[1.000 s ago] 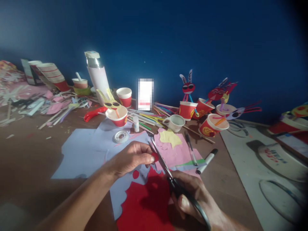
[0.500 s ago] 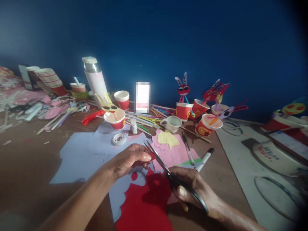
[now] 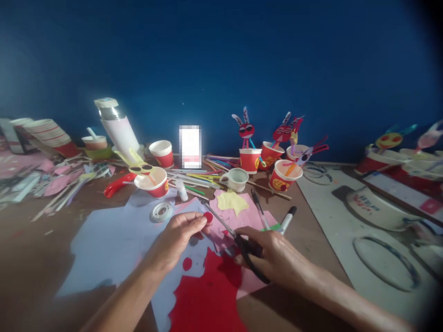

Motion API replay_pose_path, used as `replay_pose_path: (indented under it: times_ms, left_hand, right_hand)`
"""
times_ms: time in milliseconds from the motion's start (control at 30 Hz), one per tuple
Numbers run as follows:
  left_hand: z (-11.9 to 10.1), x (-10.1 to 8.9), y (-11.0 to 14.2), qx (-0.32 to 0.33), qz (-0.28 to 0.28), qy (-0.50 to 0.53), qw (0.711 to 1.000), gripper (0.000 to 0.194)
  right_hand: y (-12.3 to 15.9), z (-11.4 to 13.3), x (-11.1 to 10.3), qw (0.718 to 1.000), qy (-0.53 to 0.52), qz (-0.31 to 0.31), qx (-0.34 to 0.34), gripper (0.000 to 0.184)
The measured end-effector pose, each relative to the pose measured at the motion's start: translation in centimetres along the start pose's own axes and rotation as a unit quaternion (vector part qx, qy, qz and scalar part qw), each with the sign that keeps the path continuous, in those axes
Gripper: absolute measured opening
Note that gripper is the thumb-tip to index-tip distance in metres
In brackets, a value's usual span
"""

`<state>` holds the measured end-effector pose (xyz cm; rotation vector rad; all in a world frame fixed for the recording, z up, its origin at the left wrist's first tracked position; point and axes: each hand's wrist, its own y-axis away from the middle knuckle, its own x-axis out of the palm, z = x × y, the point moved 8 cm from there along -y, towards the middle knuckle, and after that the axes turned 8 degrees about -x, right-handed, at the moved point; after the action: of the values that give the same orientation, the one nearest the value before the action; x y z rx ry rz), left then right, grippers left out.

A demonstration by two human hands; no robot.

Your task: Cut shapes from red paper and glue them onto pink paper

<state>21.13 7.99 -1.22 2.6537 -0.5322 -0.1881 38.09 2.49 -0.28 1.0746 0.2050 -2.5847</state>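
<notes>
My left hand pinches a small red paper disc between thumb and fingertips, above the lavender paper. My right hand grips black-handled scissors, whose blades point up-left toward the disc. Under both hands lies a red paper sheet with a cut, wavy edge. A second small red disc rests on the lavender paper below my left hand.
A pink sheet carries a yellow cut-out. Around lie a tape roll, a glue stick, a black marker, a pen, a white mug, red paper cups with paper puppets, a thermos and paper scraps.
The view has swung right, so everything sits further left in frame. My right hand lowered the scissors toward the table and my left hand lifted the red disc slightly away from the blades.
</notes>
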Motion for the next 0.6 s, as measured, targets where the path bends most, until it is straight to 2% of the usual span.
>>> replay_pose_path:
  times_ms: [100, 200, 367, 500, 600]
  left_hand:
    - [0.6, -0.4, -0.3, -0.013, -0.02, 0.031, 0.999, 0.022]
    - [1.0, -0.6, -0.5, -0.016, -0.026, 0.054, 0.998, 0.019]
    - [0.5, -0.2, -0.2, -0.007, -0.032, 0.026, 0.999, 0.018]
    - [-0.7, -0.4, 0.2, 0.013, -0.057, -0.03, 0.998, 0.023]
    - [-1.6, -0.7, 0.3, 0.038, -0.064, -0.06, 0.995, 0.025]
  right_hand:
    - [0.0, -0.6, -1.1, 0.979, 0.204, -0.005, 0.008, 0.049]
    - [0.0, -0.9, -1.6, 0.954, 0.3, -0.001, 0.006, 0.049]
    - [-0.1, -0.6, -1.4, 0.939, 0.343, 0.04, 0.002, 0.034]
    - [0.2, -0.9, -1.3, 0.926, 0.366, 0.081, 0.041, 0.029]
    - [0.5, -1.0, -1.6, 0.927, 0.364, 0.078, 0.043, 0.025]
